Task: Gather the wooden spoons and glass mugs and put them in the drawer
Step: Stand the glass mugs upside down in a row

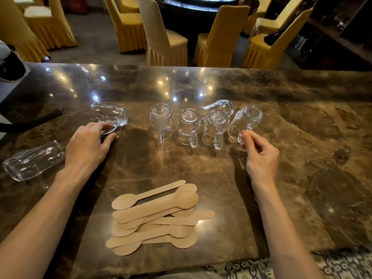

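A pile of several flat wooden spoons (157, 216) lies on the marble counter (291, 158) near its front edge. Three glass mugs stand upside down in a row (189, 125), with another mug (220, 106) on its side behind them. My right hand (259, 154) pinches the handle of a tilted glass mug (245, 121) at the row's right end. My left hand (90, 146) grips the handle of a mug lying on its side (110, 115). One more glass (32, 160) lies on its side at the far left. No drawer is in view.
Yellow-covered chairs (167, 41) and a dark round table (193, 9) stand beyond the counter's far edge. A black strap (30, 119) lies at the counter's left end. Dark shelving (338, 31) is at the right. Patterned cloth (302, 266) shows below the front edge.
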`<action>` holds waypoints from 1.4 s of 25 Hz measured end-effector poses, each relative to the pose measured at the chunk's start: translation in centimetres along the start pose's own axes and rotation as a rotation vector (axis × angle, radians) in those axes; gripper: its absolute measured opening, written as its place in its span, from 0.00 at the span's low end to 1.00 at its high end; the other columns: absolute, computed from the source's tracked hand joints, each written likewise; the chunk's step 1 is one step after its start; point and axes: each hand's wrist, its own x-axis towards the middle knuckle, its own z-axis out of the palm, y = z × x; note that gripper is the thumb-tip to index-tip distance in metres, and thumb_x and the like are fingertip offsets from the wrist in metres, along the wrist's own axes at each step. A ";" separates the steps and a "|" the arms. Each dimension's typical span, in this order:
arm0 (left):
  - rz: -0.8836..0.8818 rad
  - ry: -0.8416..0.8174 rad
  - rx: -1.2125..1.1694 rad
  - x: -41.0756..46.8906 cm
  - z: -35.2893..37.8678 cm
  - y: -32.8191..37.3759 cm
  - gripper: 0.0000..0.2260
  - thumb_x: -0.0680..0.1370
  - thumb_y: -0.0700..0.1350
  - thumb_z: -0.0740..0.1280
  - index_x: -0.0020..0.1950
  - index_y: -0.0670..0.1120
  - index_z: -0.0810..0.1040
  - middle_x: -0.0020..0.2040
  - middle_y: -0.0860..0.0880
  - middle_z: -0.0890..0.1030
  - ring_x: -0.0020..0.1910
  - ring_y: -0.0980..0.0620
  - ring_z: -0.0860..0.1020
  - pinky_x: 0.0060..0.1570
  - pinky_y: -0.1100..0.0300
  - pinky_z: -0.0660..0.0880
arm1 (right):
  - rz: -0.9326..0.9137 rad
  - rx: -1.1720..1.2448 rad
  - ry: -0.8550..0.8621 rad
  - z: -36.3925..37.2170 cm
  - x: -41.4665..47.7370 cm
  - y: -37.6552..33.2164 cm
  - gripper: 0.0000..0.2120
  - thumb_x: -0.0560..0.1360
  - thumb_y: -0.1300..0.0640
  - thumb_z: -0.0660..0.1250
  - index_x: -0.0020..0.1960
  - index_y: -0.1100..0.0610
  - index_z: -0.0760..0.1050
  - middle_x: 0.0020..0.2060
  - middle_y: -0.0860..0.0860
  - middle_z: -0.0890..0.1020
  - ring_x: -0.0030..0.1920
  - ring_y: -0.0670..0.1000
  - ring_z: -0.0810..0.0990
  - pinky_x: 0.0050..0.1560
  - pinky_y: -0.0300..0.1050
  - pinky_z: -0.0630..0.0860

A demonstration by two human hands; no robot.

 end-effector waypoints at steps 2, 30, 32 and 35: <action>-0.003 0.003 0.026 0.2 0.1 0.0 0.13 0.75 0.49 0.68 0.57 0.45 0.79 0.53 0.41 0.81 0.52 0.38 0.75 0.48 0.46 0.73 | -0.023 -0.004 -0.019 0.3 -0.1 0.3 0.08 0.74 0.55 0.68 0.54 0.50 0.78 0.40 0.40 0.80 0.41 0.32 0.79 0.42 0.25 0.72; -0.023 0.005 -0.305 2.2 -0.5 0.3 0.09 0.74 0.47 0.70 0.52 0.47 0.83 0.47 0.45 0.82 0.46 0.46 0.78 0.47 0.54 0.72 | 0.120 0.038 -0.120 -2.5 1.0 -0.4 0.10 0.66 0.43 0.72 0.43 0.46 0.83 0.37 0.45 0.85 0.37 0.45 0.84 0.38 0.37 0.80; -0.121 -0.019 -0.571 2.5 -1.1 0.9 0.11 0.74 0.48 0.70 0.54 0.47 0.82 0.48 0.48 0.83 0.46 0.52 0.80 0.50 0.58 0.74 | 0.111 0.031 -0.086 -3.0 2.0 -0.4 0.04 0.69 0.46 0.72 0.41 0.45 0.82 0.38 0.46 0.85 0.37 0.44 0.83 0.35 0.34 0.78; -0.230 -0.099 -0.911 2.0 -1.3 2.2 0.13 0.72 0.50 0.71 0.54 0.46 0.82 0.40 0.55 0.84 0.38 0.63 0.79 0.40 0.70 0.74 | 0.092 0.066 -0.051 -3.4 3.8 -0.8 0.03 0.71 0.49 0.71 0.41 0.46 0.81 0.37 0.47 0.83 0.34 0.39 0.80 0.34 0.30 0.76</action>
